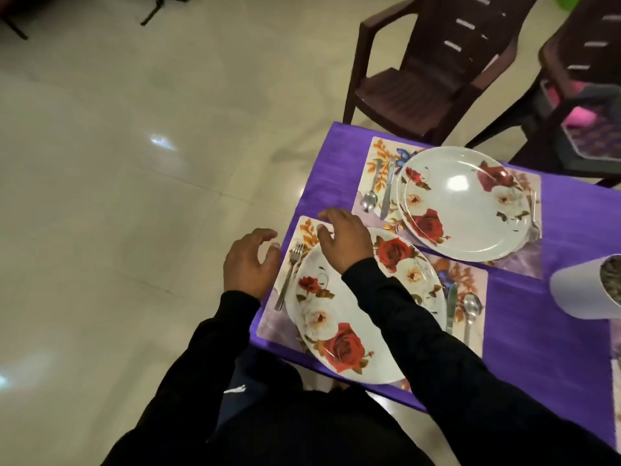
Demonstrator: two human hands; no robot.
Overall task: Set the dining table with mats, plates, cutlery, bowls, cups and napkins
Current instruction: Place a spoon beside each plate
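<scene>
Two mats (336,334) each bore a plate (463,203) and cutlery (287,274) at the table's near-left corner, no bowls, cups or napkins showed, and the left hand (250,260) and right hand (342,237) hovered loosely open, empty.

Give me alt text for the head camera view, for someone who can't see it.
Two empty hands, left hand and right hand, hover over the near floral plate on its mat, with a fork beside it. A second plate sits on the purple tablecloth.
</scene>
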